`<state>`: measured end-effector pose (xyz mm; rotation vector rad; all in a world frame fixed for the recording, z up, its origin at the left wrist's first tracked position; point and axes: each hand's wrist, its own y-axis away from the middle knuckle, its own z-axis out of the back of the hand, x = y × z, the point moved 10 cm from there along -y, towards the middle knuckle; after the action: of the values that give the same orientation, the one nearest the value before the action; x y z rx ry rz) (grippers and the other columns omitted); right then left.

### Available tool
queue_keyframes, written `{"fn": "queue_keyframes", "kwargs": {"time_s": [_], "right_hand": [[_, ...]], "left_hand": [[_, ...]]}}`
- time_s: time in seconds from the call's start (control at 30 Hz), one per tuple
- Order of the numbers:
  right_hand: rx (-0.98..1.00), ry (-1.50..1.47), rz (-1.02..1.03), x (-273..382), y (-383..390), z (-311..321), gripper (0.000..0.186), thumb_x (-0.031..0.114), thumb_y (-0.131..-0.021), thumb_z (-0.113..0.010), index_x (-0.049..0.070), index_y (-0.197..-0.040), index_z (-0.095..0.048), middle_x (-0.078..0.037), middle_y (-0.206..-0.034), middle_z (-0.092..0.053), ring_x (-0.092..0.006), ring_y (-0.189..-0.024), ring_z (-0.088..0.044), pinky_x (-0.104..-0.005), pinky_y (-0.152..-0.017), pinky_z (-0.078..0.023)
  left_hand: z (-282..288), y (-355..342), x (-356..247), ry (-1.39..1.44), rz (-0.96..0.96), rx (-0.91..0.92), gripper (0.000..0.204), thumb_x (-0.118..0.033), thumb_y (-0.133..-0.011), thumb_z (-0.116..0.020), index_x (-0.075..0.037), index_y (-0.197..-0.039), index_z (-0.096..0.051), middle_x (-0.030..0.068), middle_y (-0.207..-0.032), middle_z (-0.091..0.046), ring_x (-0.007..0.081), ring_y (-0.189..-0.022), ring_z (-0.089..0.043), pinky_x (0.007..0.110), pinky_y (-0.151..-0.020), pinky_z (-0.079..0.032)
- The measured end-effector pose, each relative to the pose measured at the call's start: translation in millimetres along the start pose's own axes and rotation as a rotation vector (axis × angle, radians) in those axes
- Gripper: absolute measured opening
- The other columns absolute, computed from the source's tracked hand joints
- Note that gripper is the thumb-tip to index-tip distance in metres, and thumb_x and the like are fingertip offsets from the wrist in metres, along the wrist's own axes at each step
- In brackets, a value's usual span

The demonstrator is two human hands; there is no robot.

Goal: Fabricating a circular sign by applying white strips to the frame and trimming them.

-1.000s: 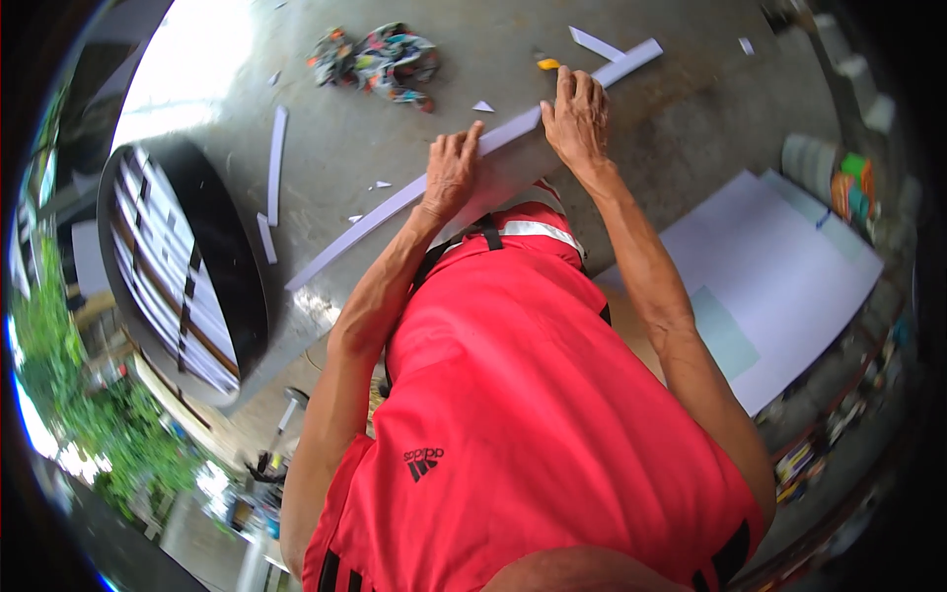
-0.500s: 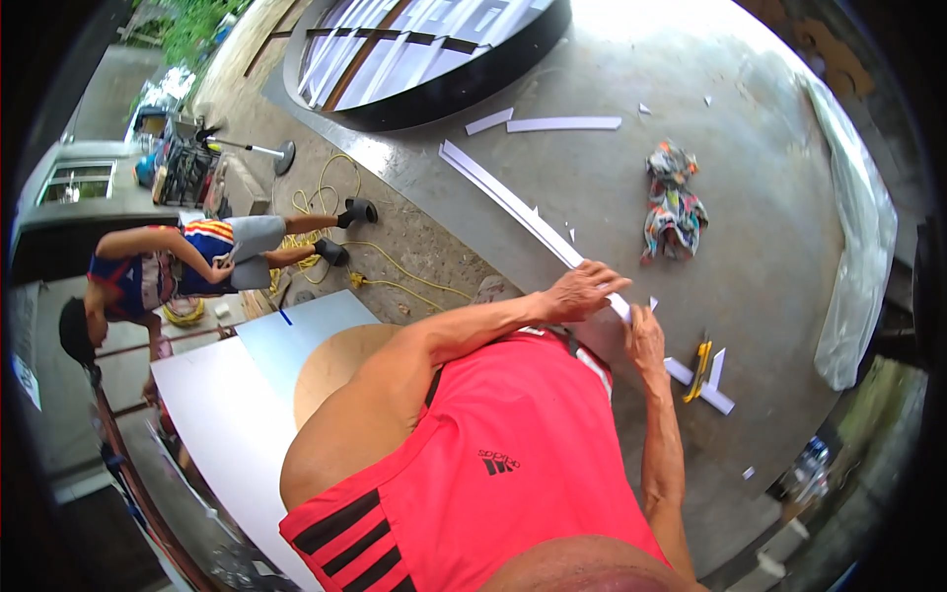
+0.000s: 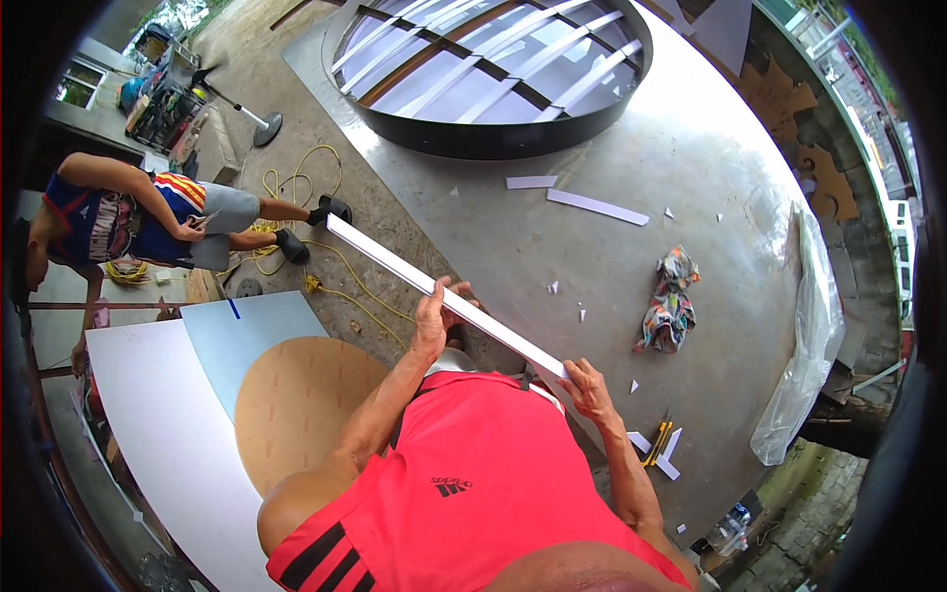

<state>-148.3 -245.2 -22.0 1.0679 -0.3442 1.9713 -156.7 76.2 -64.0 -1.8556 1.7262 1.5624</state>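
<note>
A long narrow white strip (image 3: 493,328) is held up in front of my body, slanting from the far left down to the near right. My left hand (image 3: 436,314) is closed around it near its middle, with the fingers under and behind it. At its near right end my right hand (image 3: 589,388) grips the strip between thumb and fingers. To the right of that hand, a yellow cutter knife (image 3: 658,444) rests on the grey metal table (image 3: 533,227) across short white offcuts (image 3: 671,464).
A round black-rimmed frame (image 3: 493,148) with white slats stands at the table's far side. Cut white pieces (image 3: 597,207), a colourful rag (image 3: 669,306) and clear plastic sheeting (image 3: 804,345) lie on the table. At left are a co-worker (image 3: 148,217), a yellow cord (image 3: 365,271), white sheet (image 3: 158,424) and brown disc (image 3: 296,405).
The strip has come up off the table and shifted left toward my body. My left hand has moved left along it, and my view has turned somewhat.
</note>
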Motion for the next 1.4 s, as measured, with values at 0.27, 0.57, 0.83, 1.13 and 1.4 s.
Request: {"fn": "queue_keyframes", "kwargs": {"time_s": [0.27,0.57,0.83,1.13,1.4], "right_hand": [[-0.037,-0.067,0.072,108,-131,-49,0.029,0.022,-0.090,-0.071,0.001,-0.109,-0.063,-0.014,-0.078,-0.050,-0.0292,-0.068,-0.050,-0.0374,-0.063,-0.042],[0.006,-0.131,0.080,194,-241,-83,0.032,0.017,-0.087,-0.073,0.002,-0.114,-0.066,-0.011,-0.081,-0.055,-0.0233,-0.070,-0.054,-0.0333,-0.065,-0.044],[0.019,-0.451,0.036,237,-320,-94,0.045,0.028,-0.092,-0.072,-0.003,-0.123,-0.062,-0.003,-0.098,-0.060,-0.0118,-0.079,-0.055,-0.0270,-0.069,-0.044],[-0.153,-0.849,-0.234,264,-434,-86,0.045,0.022,-0.093,-0.072,-0.002,-0.128,-0.057,-0.002,-0.088,-0.061,-0.0079,-0.065,-0.056,-0.0241,-0.051,-0.044],[-0.373,-0.813,-0.278,276,-571,-72,0.040,0.022,-0.093,-0.070,-0.006,-0.118,-0.060,-0.010,-0.092,-0.066,-0.0146,-0.075,-0.064,-0.0289,-0.060,-0.054]], "left_hand": [[26,-27,-177,0.224,-0.300,0.253,0.052,-0.028,-0.107,-0.044,-0.002,-0.150,-0.031,0.0181,-0.134,-0.056,0.0297,-0.114,-0.065,0.040,-0.096,-0.056],[71,-74,-301,0.134,-0.517,0.182,0.040,-0.016,-0.100,-0.059,-0.001,-0.137,-0.053,0.0128,-0.114,-0.068,0.0240,-0.106,-0.067,0.032,-0.095,-0.055],[51,-162,-384,0.218,-0.507,0.241,0.033,-0.016,-0.102,-0.056,0.001,-0.130,-0.056,0.0116,-0.104,-0.068,0.0196,-0.094,-0.068,0.032,-0.086,-0.057],[-35,-332,-432,0.090,-0.215,0.383,0.032,-0.018,-0.105,-0.047,0.006,-0.125,-0.053,0.0202,-0.106,-0.067,0.0252,-0.086,-0.069,0.038,-0.076,-0.061],[-79,-487,-472,-0.239,-0.193,0.431,0.031,-0.016,-0.104,-0.043,0.009,-0.107,-0.060,0.0209,-0.101,-0.071,0.0283,-0.083,-0.074,0.039,-0.073,-0.063]]}}
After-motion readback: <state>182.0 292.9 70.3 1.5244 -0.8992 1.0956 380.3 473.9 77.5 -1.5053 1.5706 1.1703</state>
